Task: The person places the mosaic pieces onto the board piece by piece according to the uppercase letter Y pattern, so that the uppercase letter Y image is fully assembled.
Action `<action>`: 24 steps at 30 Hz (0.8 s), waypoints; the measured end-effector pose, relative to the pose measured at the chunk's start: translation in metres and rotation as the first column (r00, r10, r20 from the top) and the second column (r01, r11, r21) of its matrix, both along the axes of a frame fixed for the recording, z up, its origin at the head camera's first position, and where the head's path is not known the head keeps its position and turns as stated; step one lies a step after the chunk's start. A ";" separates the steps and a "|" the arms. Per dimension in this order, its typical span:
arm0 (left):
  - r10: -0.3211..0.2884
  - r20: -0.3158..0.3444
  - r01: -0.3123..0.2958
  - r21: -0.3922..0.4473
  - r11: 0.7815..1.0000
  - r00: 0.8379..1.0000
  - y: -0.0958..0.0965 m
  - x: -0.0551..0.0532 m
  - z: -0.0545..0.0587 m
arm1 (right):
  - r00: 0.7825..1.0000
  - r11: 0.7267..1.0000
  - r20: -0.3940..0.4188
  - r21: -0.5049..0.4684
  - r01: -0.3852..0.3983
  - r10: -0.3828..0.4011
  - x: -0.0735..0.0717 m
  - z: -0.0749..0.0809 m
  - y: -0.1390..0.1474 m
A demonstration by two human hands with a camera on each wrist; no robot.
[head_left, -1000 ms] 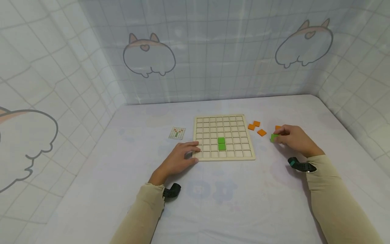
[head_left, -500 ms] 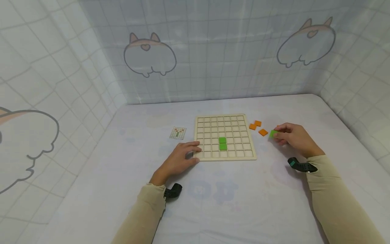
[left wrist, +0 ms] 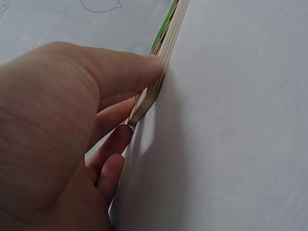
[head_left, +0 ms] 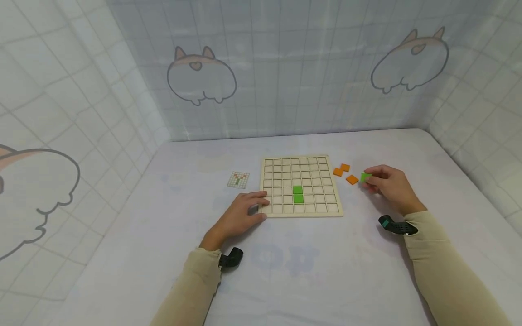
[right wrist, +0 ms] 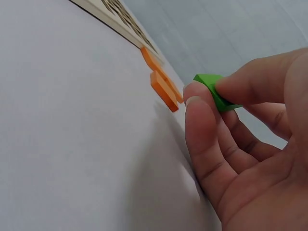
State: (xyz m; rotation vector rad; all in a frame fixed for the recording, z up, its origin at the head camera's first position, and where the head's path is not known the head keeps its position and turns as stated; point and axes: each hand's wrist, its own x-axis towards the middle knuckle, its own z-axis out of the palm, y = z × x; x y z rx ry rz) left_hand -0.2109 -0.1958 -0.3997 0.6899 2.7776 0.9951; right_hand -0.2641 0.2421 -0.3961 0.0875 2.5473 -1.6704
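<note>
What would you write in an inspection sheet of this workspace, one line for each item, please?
Surface: white cloth with faint prints.
Job's things: gridded board with two green tiles in adjoining cells of one column; three orange tiles visible to its right; small pattern card to its left.
Clutter: nothing seen.
Hands: left hand, fingers touching the board near its near-left corner; right hand, fingers pinching a third green tile.
Cables: nothing seen.
Surroundings: grid-patterned walls with cartoon animals.

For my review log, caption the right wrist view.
A right hand pinches a green tile, orange tiles and a board beyond.
</note>
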 end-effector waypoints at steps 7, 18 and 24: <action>0.004 0.007 -0.003 -0.015 1.000 1.000 0.000 0.000 0.001 | 0.999 1.000 0.043 -0.009 -0.009 0.009 0.000 0.003 -0.004; -0.001 0.008 0.001 -0.010 1.000 1.000 -0.001 0.001 -0.001 | 0.995 0.994 0.101 -0.108 0.016 -0.005 0.002 0.007 -0.010; 0.008 0.010 -0.008 -0.021 1.000 1.000 -0.001 0.000 -0.001 | 0.994 0.993 0.112 -0.114 0.033 -0.021 0.000 0.007 -0.016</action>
